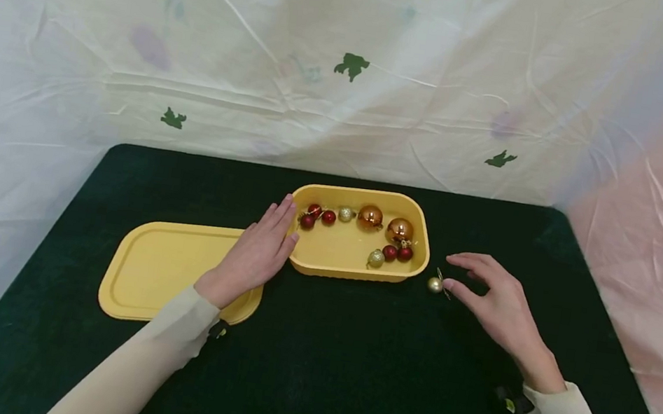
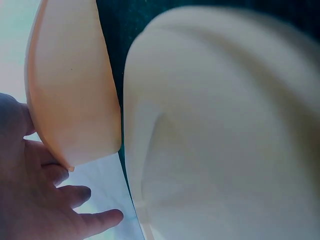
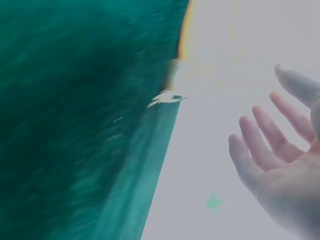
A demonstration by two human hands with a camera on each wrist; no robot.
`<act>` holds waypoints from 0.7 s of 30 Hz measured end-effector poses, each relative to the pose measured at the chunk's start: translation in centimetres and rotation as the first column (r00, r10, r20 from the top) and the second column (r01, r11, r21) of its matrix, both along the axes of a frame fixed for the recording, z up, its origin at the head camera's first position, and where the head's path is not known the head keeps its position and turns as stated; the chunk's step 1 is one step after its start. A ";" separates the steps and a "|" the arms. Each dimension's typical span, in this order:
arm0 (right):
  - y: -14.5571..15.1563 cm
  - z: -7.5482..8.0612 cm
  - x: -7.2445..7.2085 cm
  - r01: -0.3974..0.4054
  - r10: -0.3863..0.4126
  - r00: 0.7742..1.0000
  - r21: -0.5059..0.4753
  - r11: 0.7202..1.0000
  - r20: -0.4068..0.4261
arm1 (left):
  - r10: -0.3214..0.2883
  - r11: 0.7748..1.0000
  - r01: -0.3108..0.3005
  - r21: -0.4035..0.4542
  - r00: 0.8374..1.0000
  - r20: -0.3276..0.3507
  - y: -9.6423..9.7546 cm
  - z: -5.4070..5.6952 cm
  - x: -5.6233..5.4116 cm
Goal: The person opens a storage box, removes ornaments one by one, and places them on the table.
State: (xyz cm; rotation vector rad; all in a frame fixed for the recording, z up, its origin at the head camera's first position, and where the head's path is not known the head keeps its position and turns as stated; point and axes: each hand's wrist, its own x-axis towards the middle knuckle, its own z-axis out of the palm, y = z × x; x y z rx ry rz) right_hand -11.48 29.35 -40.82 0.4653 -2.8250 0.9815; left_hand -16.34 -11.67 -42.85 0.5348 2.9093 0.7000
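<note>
My left hand (image 1: 257, 247) rests against the left end of a yellow plastic box (image 1: 354, 274), its fingers extended along the rim; the left wrist view shows thumb and fingers at that rim. Inside the box lie small Christmas baubles: several red ones (image 1: 328, 217), two larger copper ones (image 1: 370, 217) and two glittery gold ones (image 1: 376, 258). A small gold bauble (image 1: 435, 285) with a string loop is on the table just right of the box. Close to it hovers my right hand (image 1: 493, 297), thumb and fingers apart; the right wrist view shows nothing in its palm.
A yellow lid (image 1: 170, 269) lies flat on the left, partly under my left forearm and hand. Dark green cloth (image 1: 345, 379) covers the table. White sheeting with green leaf shapes (image 1: 351, 66) hangs behind it and along the sides.
</note>
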 end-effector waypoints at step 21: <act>-6.5 1.1 -4.3 -0.249 0.252 0.967 -0.055 0.967 0.040 | -0.007 1.000 0.007 0.016 0.999 -0.031 0.0 -0.2 0.2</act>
